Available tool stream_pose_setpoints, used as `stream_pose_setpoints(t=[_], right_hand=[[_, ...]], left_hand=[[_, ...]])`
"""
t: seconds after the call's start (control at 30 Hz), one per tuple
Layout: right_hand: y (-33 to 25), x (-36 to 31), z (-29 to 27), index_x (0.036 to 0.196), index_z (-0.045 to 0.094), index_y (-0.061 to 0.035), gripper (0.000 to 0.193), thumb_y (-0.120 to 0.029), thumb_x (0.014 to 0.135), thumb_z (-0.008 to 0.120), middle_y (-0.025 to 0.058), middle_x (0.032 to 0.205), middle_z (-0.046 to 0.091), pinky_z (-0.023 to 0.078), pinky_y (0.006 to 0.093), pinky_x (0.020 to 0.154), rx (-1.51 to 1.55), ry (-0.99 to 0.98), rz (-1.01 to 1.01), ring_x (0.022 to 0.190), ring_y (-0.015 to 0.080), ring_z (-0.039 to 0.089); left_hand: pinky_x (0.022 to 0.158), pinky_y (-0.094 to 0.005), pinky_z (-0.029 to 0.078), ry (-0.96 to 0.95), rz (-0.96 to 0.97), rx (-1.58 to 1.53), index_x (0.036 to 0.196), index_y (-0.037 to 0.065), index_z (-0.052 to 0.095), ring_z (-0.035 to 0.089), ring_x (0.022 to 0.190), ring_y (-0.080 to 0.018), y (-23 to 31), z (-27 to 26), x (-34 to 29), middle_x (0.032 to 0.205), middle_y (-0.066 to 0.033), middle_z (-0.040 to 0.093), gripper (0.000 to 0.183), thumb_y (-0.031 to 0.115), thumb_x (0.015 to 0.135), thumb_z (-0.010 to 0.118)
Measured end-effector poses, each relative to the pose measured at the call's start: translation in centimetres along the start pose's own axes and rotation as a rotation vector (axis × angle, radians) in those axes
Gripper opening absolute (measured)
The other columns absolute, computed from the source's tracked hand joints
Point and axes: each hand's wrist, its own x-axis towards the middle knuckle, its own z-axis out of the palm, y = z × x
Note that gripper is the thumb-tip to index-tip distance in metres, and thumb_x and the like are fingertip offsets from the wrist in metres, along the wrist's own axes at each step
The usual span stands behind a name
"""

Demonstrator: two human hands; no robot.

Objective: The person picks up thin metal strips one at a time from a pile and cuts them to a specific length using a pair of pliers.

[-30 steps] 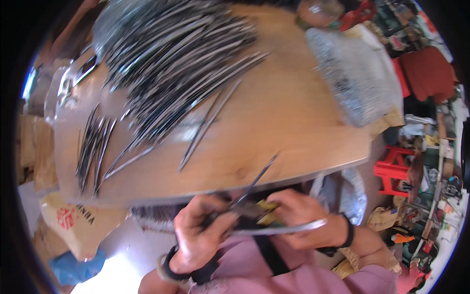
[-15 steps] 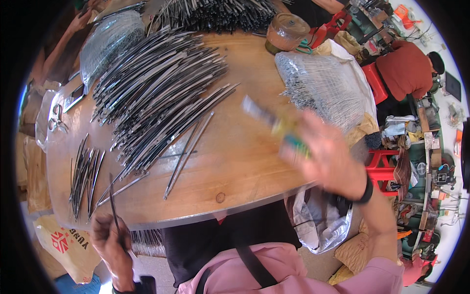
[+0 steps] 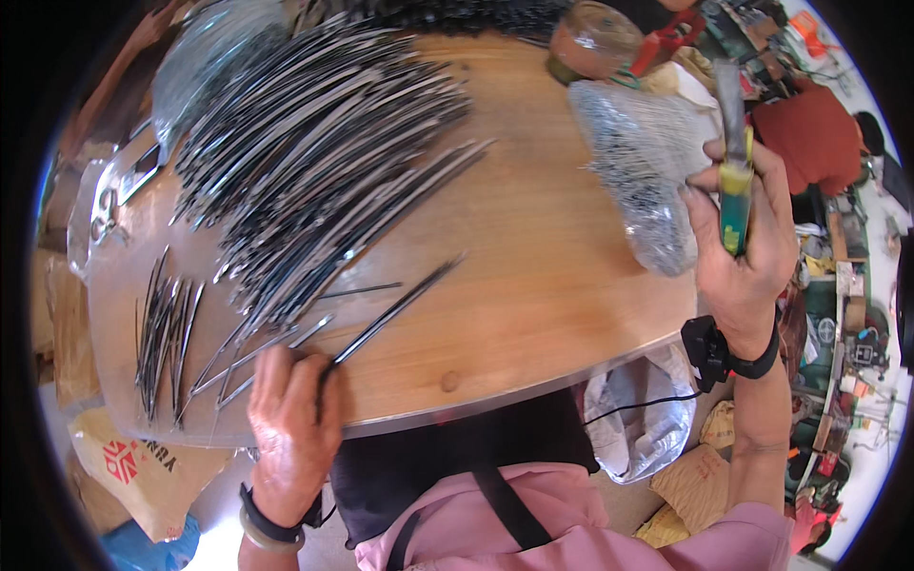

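Note:
At the table's front edge, my left hand (image 3: 293,409) is closed on the near ends of a couple of thin dark metal strips (image 3: 405,300), which slant away to the right over the wood. Raised at the right, my right hand (image 3: 757,262) grips a flat-bladed hand tool (image 3: 735,190) by its green and yellow handle, the blade pointing up and away. A large heap of similar strips (image 3: 314,162) covers the table's left half. A small bunch of strips (image 3: 167,347) lies apart at the left front, and a few loose ones lie beside my left hand.
On the wooden table (image 3: 533,247) a plastic-wrapped bundle of thin pieces (image 3: 638,167) lies at the right. A round tub (image 3: 595,43) stands at the back; scissors-like cutters (image 3: 107,214) lie far left. A person in a red top (image 3: 809,138) sits beyond, at the right.
My left hand has moved right and up onto the table edge and now grips strips lying there. My right hand has swung right and away with the tool, its blade turned upward.

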Motion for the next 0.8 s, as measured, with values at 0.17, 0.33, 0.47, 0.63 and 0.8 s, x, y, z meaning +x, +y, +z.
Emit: stream_pose_setpoints(t=[0.17,0.33,0.47,0.63,0.8], right_hand=[[2.3,-1.0,-2.0,0.094,0.063,0.0059,0.024,0.001,0.073,0.072,0.0147,0.105,0.062,0.051,0.0321,0.074,-0.079,-0.017,0.065,0.085,0.0303,0.064],[0.3,-4.4,-6.8,0.095,0.064,0.0016,0.013,0.001,0.083,0.067,0.0135,0.112,0.062,0.049,0.0318,0.081,-0.050,0.179,0.205,0.093,0.0196,0.061],[-1.7,-6.1,-7.5,0.102,0.063,-0.0010,0.016,-0.001,0.087,0.063,0.0145,0.113,0.058,0.047,0.0313,0.076,0.862,0.458,0.812,0.092,0.0200,0.057],[-2.0,-13.5,-4.3,0.106,0.060,-0.0033,0.020,-0.009,0.087,0.065,0.0078,0.109,0.051,0.044,0.0291,0.064,1.885,0.471,1.332,0.086,0.0174,0.051],[-6.5,-13.8,-1.2,0.093,0.061,-0.0043,0.013,-0.009,0.084,0.068,0.0053,0.106,0.047,0.042,0.0278,0.062,2.265,0.440,1.316,0.086,0.0155,0.050]], left_hand=[[0.073,-0.0415,0.046,0.005,-0.050,0.015,0.096,-0.003,0.058,0.057,0.081,-0.0389,1.0,-1.2,-0.6,0.088,-0.0193,0.055,0.011,-0.005,0.084,0.057],[0.043,-0.0252,0.033,0.036,-0.572,-0.644,0.094,-0.002,0.058,0.046,0.046,-0.0131,1.3,-2.1,-3.7,0.074,-0.0092,0.060,0.005,0.001,0.090,0.059],[0.036,-0.0215,0.030,0.070,-0.867,-1.402,0.112,-0.002,0.058,0.042,0.039,-0.0112,2.9,-1.5,-4.8,0.078,-0.0087,0.063,0.024,0.010,0.091,0.062],[0.033,-0.0210,0.032,0.049,-0.827,-1.718,0.138,-0.004,0.040,0.043,0.044,-0.0099,4.2,-3.6,-5.9,0.081,-0.0085,0.056,0.066,0.009,0.081,0.071],[0.040,-0.0320,0.045,-0.242,-0.811,-1.830,0.114,-0.004,0.061,0.056,0.049,-0.0214,7.0,-0.7,-3.6,0.070,-0.0167,0.058,0.040,0.007,0.077,0.070]])
